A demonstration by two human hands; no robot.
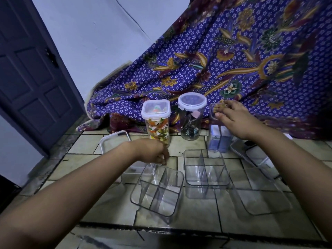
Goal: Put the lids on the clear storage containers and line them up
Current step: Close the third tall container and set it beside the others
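Note:
Three tall clear containers stand at the back of the tiled surface. The square one (158, 126), full of colourful pieces, wears a lid. So does the round one (191, 121). My right hand (233, 117) lies flat on the lid (215, 108) atop the third tall container (219, 139). In front lie three open clear trays: a divided tray (158, 193), tilted, whose far rim my left hand (154, 151) pinches, a second divided tray (205, 169) and an undivided tray (258, 191). A loose white-rimmed lid (115, 142) lies at the left, and more lids (251, 153) lie at the right.
A purple flowered cloth (233, 60) hangs behind the containers. A dark door (30, 78) stands at the left beside a pale wall. The tiled surface (197, 214) ends at a dark front edge just below the trays.

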